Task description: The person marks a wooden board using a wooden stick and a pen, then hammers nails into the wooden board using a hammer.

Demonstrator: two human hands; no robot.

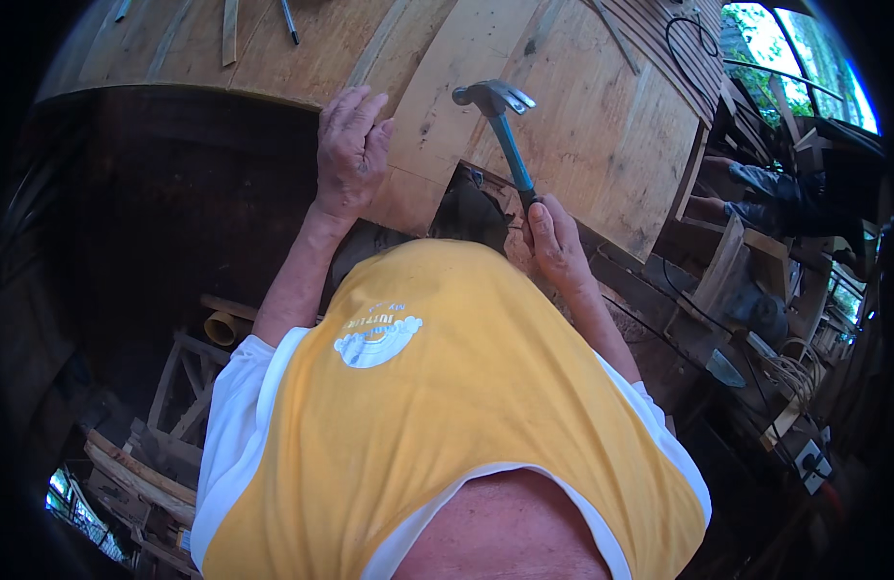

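Observation:
My right hand is wrapped round the dark grip of a claw hammer. Its blue-green shaft rises away from me, and the grey metal head is over the wooden boards. My left hand is at the near edge of the boards, fingers stretched out and slightly bent, the thumb apart. Nothing shows in it. Whether its fingertips touch the wood I cannot tell. Between my hands, a notch in the near edge of the boards shows dark material below.
A thin wood strip and a pen-like stick lie on the far boards. Black cable coils at the far right. Another person's legs show at right, near lumber and a white power outlet. A yellow tube end is at left.

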